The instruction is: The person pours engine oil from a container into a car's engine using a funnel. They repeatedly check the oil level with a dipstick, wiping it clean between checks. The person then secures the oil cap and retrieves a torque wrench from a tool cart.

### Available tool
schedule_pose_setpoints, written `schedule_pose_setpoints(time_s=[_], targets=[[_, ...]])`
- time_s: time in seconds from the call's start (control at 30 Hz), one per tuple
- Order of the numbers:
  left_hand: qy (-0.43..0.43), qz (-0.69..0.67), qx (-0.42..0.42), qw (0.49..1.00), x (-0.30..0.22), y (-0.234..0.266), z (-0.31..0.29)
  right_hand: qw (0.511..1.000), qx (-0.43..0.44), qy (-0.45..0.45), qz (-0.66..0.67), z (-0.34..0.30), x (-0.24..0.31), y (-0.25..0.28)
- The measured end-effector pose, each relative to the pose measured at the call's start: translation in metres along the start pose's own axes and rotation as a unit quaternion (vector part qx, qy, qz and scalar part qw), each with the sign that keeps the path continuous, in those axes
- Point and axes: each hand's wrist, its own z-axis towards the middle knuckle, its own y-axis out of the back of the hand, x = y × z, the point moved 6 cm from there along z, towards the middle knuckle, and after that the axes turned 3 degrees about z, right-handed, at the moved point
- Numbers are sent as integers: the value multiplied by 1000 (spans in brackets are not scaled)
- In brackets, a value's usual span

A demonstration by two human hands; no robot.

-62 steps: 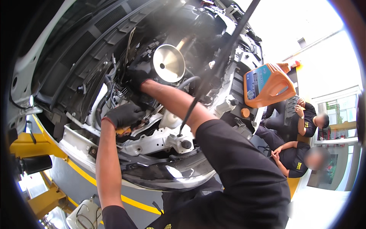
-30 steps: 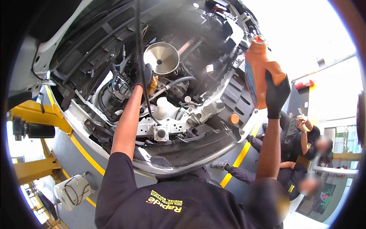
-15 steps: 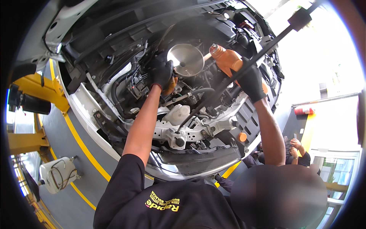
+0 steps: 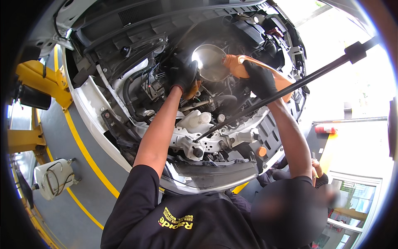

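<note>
A wide metal funnel (image 4: pixel 214 70) sits above the open engine bay. My left hand (image 4: pixel 183 77), in a black glove, is closed on the funnel's left rim. Below those fingers shows something orange-brown (image 4: pixel 192 90) that I cannot make out. In my black-gloved right hand (image 4: pixel 261 83) is an orange plastic bottle (image 4: pixel 282 79), lying nearly level. Its uncapped mouth is at the funnel's right rim; whether liquid is flowing I cannot tell. A round orange cap (image 4: pixel 261 151) rests on the dark panel at the car's front.
A black hood prop rod (image 4: pixel 306 79) slants up across the bay, close to my right forearm. A white reservoir (image 4: pixel 195 120) sits behind the front crossmember. Yellow lift parts (image 4: pixel 47 81) and a white tank (image 4: pixel 54 178) stand left. Another person (image 4: pixel 318 170) is at the lower right.
The orange bottle has tipped from mouth-up to nearly level, its mouth now at the funnel rim. The funnel and my left hand appear slightly further right in the picture.
</note>
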Motion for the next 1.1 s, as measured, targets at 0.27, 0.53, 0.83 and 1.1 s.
schedule_pose_setpoints(time_s=[0.27, 0.53, 0.83, 1.1], targets=[[-2, -58, -40, 998, 8, -10, 3, 998, -10, 31, -48, 6, 0, -9], [-115, 182, -18, 977, 14, -20, 3, 996, 24, 19, -86, 15, 6, -16], [28, -12, -13, 999, 25, -13, 4, 996, 21, 14, -80, 14, 8, -9], [-11, -67, -74, 995, 18, -3, 3, 998, -36, 35, -44, 6, 2, -9]])
